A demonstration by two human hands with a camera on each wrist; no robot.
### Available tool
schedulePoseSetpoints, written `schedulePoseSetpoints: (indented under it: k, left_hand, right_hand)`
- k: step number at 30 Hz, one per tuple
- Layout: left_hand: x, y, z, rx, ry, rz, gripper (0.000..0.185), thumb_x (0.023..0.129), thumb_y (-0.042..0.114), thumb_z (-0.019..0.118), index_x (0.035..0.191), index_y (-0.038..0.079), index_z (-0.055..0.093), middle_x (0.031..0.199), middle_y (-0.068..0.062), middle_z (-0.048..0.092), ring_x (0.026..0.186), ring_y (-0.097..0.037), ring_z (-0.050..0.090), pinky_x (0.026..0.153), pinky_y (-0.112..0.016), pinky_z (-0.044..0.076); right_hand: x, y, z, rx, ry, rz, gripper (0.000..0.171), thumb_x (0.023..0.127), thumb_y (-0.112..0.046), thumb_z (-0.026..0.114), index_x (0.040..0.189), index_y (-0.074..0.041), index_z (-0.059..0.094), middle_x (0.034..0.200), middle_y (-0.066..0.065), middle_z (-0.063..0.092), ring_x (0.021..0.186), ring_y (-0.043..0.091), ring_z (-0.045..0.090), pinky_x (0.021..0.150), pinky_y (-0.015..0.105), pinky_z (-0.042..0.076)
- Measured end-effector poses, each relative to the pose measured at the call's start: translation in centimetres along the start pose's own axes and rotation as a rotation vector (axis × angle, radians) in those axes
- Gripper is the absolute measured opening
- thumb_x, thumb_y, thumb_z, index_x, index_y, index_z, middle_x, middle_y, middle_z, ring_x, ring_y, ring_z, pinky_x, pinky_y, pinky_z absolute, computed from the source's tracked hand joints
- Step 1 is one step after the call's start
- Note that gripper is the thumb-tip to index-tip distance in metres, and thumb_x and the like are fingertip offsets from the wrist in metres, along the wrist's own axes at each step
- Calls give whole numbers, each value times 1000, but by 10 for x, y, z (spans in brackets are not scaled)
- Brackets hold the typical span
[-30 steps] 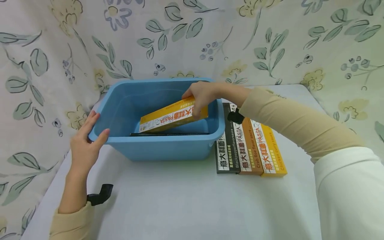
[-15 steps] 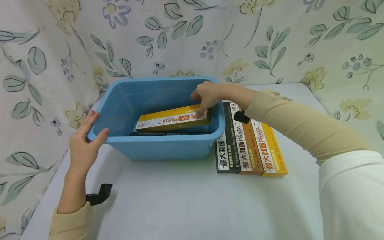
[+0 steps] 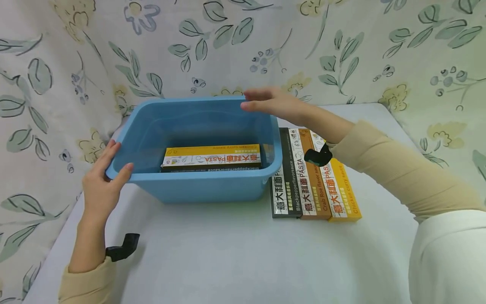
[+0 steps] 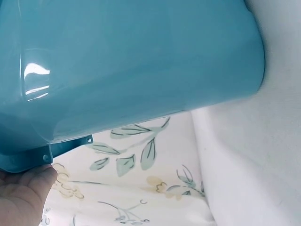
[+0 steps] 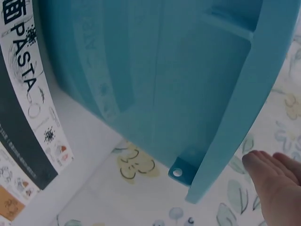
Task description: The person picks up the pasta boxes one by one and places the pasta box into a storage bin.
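Since the earlier frames the right hand (image 3: 274, 104) had released the yellow pasta box (image 3: 212, 156) and had risen out of the blue tub (image 3: 205, 185). The box, previously tilted in that hand, lay flat on the tub floor, resting on a black pasta box (image 3: 212, 168) of which only the near edge showed.

The right hand hovered above the far right corner of the tub rim, fingers straight and extended toward the left, palm down, holding nothing. In the right wrist view the fingertips (image 5: 273, 176) stood just beside the outer rim edge, apart from it. The yellow pasta box lay well below and to the near left of this hand, with no contact between them.

The left hand (image 3: 101, 177) gripped the near left corner of the tub, thumb hooked over the rim and fingers spread along the outer wall. In the left wrist view the fingers (image 4: 26, 195) pressed up under the rim flange.

Three more boxes lay side by side on the white table (image 3: 235, 253), touching the right wall of the tub: a black box (image 3: 285, 185) nearest the tub, a brown box (image 3: 312, 192) in the middle, and a yellow box (image 3: 341, 196) on the right.
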State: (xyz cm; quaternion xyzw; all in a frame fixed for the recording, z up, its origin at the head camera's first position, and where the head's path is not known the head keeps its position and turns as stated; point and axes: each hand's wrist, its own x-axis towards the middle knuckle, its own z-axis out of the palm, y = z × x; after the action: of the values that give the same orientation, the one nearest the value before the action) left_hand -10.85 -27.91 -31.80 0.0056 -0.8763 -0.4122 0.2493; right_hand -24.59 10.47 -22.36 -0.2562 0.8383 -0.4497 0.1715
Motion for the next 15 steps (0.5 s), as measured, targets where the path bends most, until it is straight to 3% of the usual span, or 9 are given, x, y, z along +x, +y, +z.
schedulePoseSetpoints:
  k: [15]
  left_hand:
    - [0,1,0,-2,-1,-10,56,92,20,65,145,15,48,152,6,38,139,-30,36,103,-51,34]
  right_hand:
    - [-38,6,13,204,247,-95,67,94,-24,60,153,-10,31,155,3,36,140,15,34,115,37,28]
